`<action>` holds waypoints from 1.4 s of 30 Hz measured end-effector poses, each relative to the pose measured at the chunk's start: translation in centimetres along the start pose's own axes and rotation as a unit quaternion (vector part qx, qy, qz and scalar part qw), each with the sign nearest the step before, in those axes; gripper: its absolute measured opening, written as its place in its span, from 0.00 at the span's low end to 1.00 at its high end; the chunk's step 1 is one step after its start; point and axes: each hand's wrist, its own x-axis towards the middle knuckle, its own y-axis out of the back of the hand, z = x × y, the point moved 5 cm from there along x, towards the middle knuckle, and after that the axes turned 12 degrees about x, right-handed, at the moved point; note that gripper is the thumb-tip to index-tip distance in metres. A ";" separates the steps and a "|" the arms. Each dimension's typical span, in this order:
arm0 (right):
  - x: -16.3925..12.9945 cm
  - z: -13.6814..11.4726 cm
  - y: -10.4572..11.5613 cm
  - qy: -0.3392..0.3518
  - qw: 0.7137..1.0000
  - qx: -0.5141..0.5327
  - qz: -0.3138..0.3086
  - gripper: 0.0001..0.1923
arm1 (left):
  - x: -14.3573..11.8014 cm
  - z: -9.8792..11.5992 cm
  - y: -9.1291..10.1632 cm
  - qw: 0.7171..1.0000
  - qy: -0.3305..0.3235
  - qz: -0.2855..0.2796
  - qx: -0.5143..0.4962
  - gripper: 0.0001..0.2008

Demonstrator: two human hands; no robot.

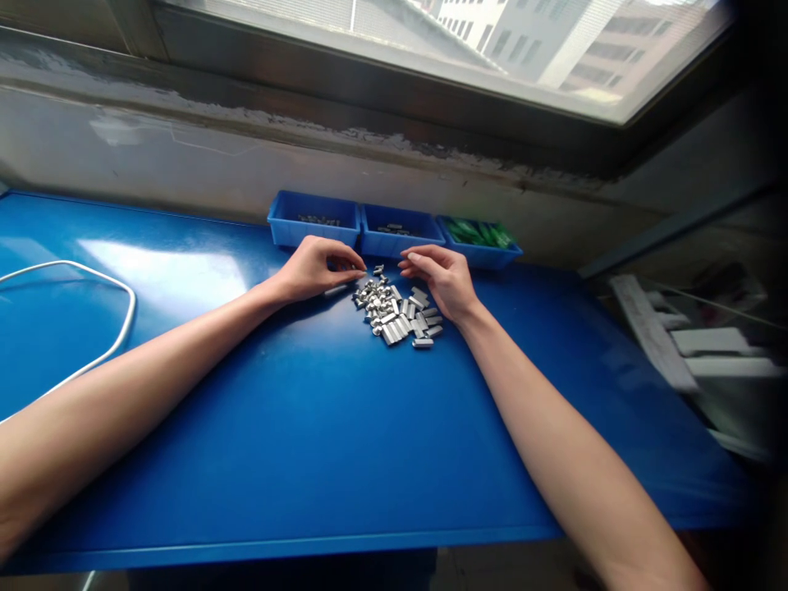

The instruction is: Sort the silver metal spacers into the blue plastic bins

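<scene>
A pile of several small silver metal pieces [397,316] lies on the blue table [320,427], in front of three blue trays. My left hand [317,267] rests at the pile's left edge, thumb and forefinger pinched together near one piece; whether it grips anything I cannot tell. My right hand [443,279] rests at the pile's right edge with fingers curled loosely toward the left hand, touching the outer pieces. Both forearms stretch across the table.
Three blue trays stand at the wall: the left tray [313,220] and middle tray [400,231] hold dark small parts, the right tray [483,245] green ones. A white cable [116,283] loops at left. White slats [677,336] lie beyond the table's right edge.
</scene>
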 end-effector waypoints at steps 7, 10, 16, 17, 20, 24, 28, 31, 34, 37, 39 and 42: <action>0.0 0.0 -0.1 -0.002 1.000 0.008 -0.005 0.11 | 0.0 -0.6 0.3 0.990 0.089 0.033 -0.108 0.19; 0.0 -0.1 -0.1 -0.005 1.000 0.002 -0.004 0.12 | -0.1 -0.8 0.9 0.975 0.124 0.101 -0.156 0.24; 0.1 0.0 0.0 0.000 1.000 -0.001 -0.006 0.12 | -0.4 -2.4 2.7 0.934 0.121 0.286 -0.176 0.27; 0.1 0.0 0.1 0.000 1.000 -0.002 -0.007 0.12 | -0.3 -2.8 2.8 0.930 0.120 0.298 -0.176 0.28; 0.1 0.0 0.2 -0.001 1.000 -0.002 -0.009 0.12 | -0.2 -3.7 2.8 0.929 0.107 0.309 -0.173 0.33; 0.0 0.0 0.2 0.003 1.000 -0.009 -0.009 0.13 | -0.3 -2.5 2.5 0.950 0.061 0.279 -0.122 0.24; -0.2 -0.3 -0.1 0.015 0.999 -0.044 -0.007 0.12 | -0.5 -0.1 2.0 0.974 0.006 0.224 -0.034 0.12; -0.6 -0.9 -0.9 0.041 0.991 -0.122 -0.028 0.12 | -0.4 0.6 1.2 0.988 -0.017 0.156 -0.006 0.11; -1.2 -1.5 -1.9 0.072 0.967 -0.235 -0.071 0.16 | -0.3 0.5 0.9 0.991 -0.038 0.125 0.026 0.12; -1.5 -1.6 -2.5 0.075 0.947 -0.289 -0.119 0.18 | -0.1 0.5 0.6 0.991 -0.059 0.090 0.084 0.14; -1.6 -1.5 -2.7 0.065 0.947 -0.275 -0.152 0.20 | -0.1 0.7 0.2 0.989 -0.080 0.054 0.112 0.15; -1.4 -1.4 -2.6 0.061 0.953 -0.245 -0.167 0.22 | -0.3 1.0 -0.4 0.986 -0.122 0.002 0.115 0.18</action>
